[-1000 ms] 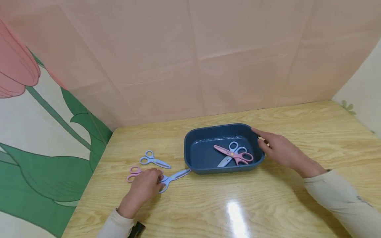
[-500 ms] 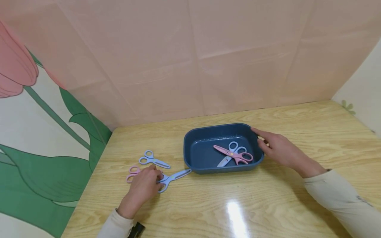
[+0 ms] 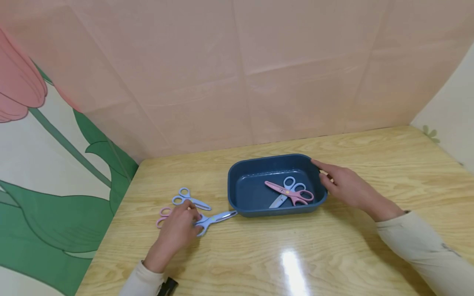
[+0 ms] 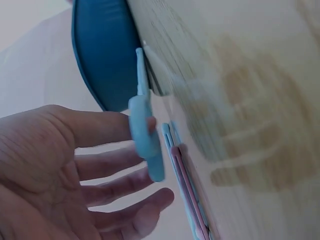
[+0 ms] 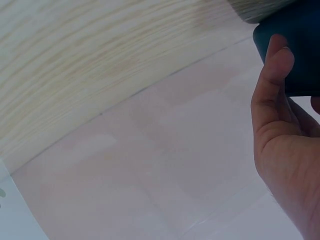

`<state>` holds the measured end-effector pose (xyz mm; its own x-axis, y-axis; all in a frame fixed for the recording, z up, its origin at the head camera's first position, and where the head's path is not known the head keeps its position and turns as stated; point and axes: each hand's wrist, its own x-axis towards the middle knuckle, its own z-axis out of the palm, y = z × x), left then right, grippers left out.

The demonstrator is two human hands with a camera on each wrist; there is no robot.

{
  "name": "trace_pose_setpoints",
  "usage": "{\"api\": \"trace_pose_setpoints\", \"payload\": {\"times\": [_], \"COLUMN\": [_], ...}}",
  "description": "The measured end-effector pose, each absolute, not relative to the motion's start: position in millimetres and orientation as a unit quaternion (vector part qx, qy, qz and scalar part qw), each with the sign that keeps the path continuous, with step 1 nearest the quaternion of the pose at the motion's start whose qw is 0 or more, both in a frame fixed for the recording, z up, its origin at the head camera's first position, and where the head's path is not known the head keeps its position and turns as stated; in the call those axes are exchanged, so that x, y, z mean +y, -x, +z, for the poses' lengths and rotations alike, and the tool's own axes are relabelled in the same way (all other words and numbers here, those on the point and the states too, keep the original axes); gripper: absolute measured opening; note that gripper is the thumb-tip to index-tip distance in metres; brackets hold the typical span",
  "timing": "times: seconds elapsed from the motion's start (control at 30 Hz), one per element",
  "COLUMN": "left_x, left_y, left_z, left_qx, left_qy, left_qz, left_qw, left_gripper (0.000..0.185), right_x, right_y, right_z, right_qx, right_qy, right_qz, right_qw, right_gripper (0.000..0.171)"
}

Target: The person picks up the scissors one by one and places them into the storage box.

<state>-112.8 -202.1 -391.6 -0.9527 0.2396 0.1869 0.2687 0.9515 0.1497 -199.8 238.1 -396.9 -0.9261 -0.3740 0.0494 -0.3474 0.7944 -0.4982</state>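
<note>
Meanwhile the left hand (image 3: 177, 231) has crept up to 12 o'clock, its grip now pinching the light blue scissors (image 3: 212, 220) on the counter (image 3: 333, 255) at 9 o'clock of the blue tray (image 3: 237, 193), so a lift looks near, while the right hand (image 3: 348, 187) stays with fingers spread on the tray's 3 o'clock rim.

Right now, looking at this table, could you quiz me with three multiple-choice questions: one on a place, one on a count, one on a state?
1. Where does the right hand rest?
A. on the blue tray's right rim
B. flat on the table
C. inside the tray

2. How many scissors lie in the blue tray?
A. none
B. two
C. four

3. What is the left hand doing?
A. hanging idle
B. gripping the tray
C. fingering the light blue scissors

Answers: 1 A, fingers touch that rim; 2 B, a pink pair crosses a blue pair; 3 C, fingers touch its handle.
</note>
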Motion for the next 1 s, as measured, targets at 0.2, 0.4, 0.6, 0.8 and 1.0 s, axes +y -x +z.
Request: {"api": "trace_pose_setpoints", "payload": {"times": [0.2,0.4,0.6,0.8,1.0], "left_x": [-201.7,-203.9,-204.8,-205.5,-206.4], "left_y": [113.6,116.9,117.1,119.0,119.8], "left_z": [-386.1,-385.1,-382.1,-381.0,-381.6], "left_qx": [-0.983,-0.975,-0.964,-0.958,-0.955], "left_qy": [0.101,0.09,0.079,0.071,0.084], "left_qz": [-0.14,-0.189,-0.244,-0.269,-0.274], "left_qw": [0.061,0.078,0.075,0.064,0.072], "left_gripper": [0.018,0.017,0.021,0.022,0.026], "right_x": [238.9,239.7,240.7,241.3,240.4], "right_y": [200.0,199.4,199.6,199.0,199.1], "right_z": [-396.6,-396.2,-397.0,-397.2,-397.0], "right_qx": [0.947,0.946,0.947,0.946,0.949], "right_qy": [0.189,0.191,0.186,0.191,0.184], "right_qz": [-0.259,-0.262,-0.262,-0.261,-0.256], "right_qw": [0.027,0.029,0.028,0.021,0.02], "right_gripper": [0.054,0.054,0.053,0.053,0.052]}}
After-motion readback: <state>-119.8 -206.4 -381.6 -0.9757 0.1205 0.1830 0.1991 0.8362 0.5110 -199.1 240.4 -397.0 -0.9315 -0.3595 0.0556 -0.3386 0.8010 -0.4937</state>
